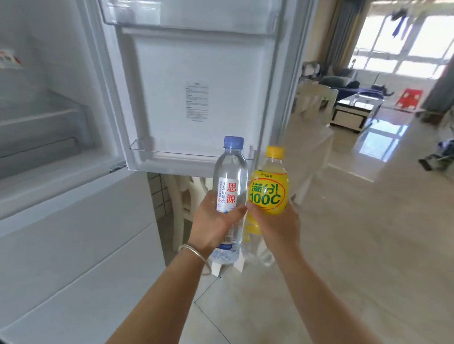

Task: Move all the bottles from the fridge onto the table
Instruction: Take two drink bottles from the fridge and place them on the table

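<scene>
My left hand grips a clear water bottle with a blue cap and a white and red label. My right hand grips a yellow drink bottle with a yellow cap and green lettering. Both bottles are upright, side by side and almost touching, in front of the open fridge door. The white fridge stands open at the left; its door shelves show no bottles. A white table stands behind the door at the right, partly hidden.
A red and white package lies on a fridge shelf at the far left. White chairs stand by the table. Beyond are a glossy tiled floor, a low coffee table and a sofa by the windows. Bags lie at the right wall.
</scene>
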Motion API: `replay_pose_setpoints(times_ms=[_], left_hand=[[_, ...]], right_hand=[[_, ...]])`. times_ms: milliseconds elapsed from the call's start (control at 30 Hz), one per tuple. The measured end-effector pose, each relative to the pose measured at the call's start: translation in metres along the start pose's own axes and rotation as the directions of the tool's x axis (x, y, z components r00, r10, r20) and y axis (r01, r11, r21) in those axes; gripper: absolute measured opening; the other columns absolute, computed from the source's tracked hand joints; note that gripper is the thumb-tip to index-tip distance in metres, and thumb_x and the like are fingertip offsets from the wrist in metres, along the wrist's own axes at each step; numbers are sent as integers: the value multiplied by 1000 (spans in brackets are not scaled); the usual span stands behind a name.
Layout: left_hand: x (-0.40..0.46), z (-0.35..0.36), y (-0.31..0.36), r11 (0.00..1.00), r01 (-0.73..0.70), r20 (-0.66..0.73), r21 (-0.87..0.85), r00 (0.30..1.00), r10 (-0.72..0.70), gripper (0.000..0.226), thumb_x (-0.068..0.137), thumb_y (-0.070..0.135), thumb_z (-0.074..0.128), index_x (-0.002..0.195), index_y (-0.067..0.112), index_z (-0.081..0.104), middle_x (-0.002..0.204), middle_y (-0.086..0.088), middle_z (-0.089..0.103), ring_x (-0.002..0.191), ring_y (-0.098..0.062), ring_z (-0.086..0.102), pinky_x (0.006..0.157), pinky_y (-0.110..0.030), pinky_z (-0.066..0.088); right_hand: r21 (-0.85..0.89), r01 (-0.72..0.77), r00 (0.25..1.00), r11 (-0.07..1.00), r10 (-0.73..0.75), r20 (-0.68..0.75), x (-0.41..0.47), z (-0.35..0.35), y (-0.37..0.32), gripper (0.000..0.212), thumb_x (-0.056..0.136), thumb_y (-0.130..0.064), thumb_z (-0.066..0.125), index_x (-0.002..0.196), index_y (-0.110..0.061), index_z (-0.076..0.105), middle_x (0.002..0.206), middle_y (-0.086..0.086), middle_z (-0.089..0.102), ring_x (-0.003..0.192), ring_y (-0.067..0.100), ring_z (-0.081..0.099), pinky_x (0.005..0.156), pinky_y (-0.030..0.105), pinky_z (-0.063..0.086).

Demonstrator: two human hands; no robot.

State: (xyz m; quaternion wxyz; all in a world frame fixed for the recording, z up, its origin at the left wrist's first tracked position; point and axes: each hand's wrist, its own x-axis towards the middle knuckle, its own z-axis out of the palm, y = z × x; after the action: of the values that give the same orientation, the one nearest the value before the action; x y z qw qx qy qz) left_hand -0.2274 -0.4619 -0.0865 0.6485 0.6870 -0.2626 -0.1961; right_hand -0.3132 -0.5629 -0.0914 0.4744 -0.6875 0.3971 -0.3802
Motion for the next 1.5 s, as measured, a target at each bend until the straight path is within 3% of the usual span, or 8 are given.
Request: replay_pose_setpoints(times_ms=[367,633,733,867,967,1100,1300,1500], left_hand=[[-19,231,8,995,82,193,-55,979,-70,45,64,19,79,104,10,59,98,-14,71,84,-27,70,73,-39,60],[64,322,-3,995,94,238,12,967,-94,67,46,49,75,102,17,60,96,-5,72,86,-25,71,83,-50,55],[117,347,-7,997,83,211,2,974,-81,63,49,47,76,101,14,61,94,-9,72,84,-25,70,79,-48,58],[192,372,-4,998,54,194,11,979,-55,45,64,29,82,99,12,60,94,-10,72,79,-20,71,72,-37,60],[253,386,-1,998,20,162,59,986,-30,43,66,28,82,99,12,58,93,-6,71,83,-21,70,81,-45,57],[321,402,-5,998,67,105,18,992,-69,55,56,34,79,101,11,59,94,-9,71,87,-27,69,82,-49,56],[414,409,-34,989,146,-55,8,988,-146,60,50,42,77,100,14,59,93,-8,71,85,-25,70,79,-48,57],[515,406,-60,974,217,-276,-70,934,-228,68,43,45,76,100,13,58,102,-7,72,94,-28,68,84,-53,54]], right_hand=[[-18,-124,977,992,119,-176,56,-204,83,51,54,-51,80,94,-24,65,80,-8,67,77,12,63,65,24,43],[38,-139,972,990,144,-183,159,-238,125,67,42,-65,73,94,-24,64,82,-3,69,77,16,66,67,32,54],[10,-146,969,989,145,-199,219,-237,139,43,57,-49,78,90,-26,63,76,-10,66,76,13,65,59,22,46],[-13,-137,974,990,132,-186,302,-226,144,41,55,-48,76,89,-28,63,77,-9,67,75,13,66,65,27,50],[-20,-124,979,992,119,-168,368,-210,144,40,58,-43,79,91,-26,63,80,-5,68,77,17,66,71,33,53],[-7,-102,989,995,100,-111,446,-183,147,35,61,-39,79,90,-25,65,73,-12,65,74,14,64,59,21,44],[9,-98,990,995,96,105,555,-124,161,48,61,-41,78,102,-20,65,91,5,68,84,20,66,73,32,53],[-48,-82,936,995,93,341,661,-53,170,46,62,-45,76,99,-22,63,82,-6,65,70,7,56,50,10,35]])
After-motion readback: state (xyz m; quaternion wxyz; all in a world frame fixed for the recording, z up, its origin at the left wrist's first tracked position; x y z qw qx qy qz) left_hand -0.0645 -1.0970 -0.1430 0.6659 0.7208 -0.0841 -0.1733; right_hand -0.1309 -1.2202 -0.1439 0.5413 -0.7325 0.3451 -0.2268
